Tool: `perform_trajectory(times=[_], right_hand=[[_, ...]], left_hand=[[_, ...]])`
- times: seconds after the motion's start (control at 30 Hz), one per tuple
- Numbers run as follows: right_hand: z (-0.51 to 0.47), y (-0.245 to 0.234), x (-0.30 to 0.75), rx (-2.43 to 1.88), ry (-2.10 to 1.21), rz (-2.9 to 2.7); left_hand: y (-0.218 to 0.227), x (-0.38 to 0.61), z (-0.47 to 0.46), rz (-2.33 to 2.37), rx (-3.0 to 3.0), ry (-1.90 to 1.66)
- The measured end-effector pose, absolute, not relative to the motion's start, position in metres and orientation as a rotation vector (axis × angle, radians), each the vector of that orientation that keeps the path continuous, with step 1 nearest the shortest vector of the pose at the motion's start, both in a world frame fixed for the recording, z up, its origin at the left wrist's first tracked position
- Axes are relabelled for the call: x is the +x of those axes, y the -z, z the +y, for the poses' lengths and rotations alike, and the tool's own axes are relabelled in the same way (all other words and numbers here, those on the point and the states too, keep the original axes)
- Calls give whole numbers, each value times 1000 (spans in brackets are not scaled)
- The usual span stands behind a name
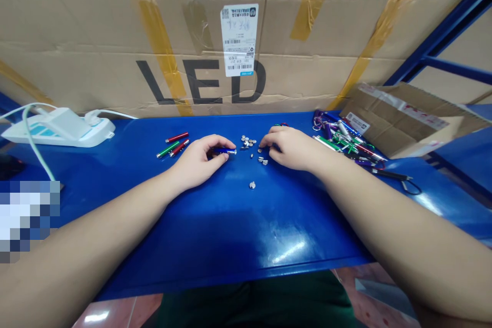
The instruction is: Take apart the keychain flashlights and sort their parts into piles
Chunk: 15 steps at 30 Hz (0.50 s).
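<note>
My left hand (202,161) is closed around a blue metal penlight (223,151), its silver end pointing right. The palm and fingers cover the rest of it. To the right, my right hand (290,147) reaches down with bent fingers, the thumb apart from the index finger. A small button cell (260,150) lies at its index fingertip. More button cells (248,140) are grouped between the hands. Small silver metal parts (263,161) lie just below the right fingertips. Closer to me sits a single silver cap with a small tip (252,185).
Red and green tubes (169,149) lie left of my left hand. Coloured penlights with clips and loops (346,138) are piled at right, beside an open cardboard box (400,123). A white power strip (73,130) stands at left. A large carton (207,61) walls the back of the blue table (215,246).
</note>
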State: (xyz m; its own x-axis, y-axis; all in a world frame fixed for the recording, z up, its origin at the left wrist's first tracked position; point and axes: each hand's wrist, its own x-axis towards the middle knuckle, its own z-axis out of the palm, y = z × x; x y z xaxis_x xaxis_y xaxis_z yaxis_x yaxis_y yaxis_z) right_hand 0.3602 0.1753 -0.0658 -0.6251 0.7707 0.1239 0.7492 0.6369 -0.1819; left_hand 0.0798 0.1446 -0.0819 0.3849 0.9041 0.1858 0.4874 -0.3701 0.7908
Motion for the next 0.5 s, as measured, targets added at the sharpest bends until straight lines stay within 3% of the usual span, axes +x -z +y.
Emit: perform_trajectory(times=[0.5], right_hand=[[171, 66, 350, -1041, -154, -2581]], left_hand=[[81, 83, 145, 1182, 1980, -846]])
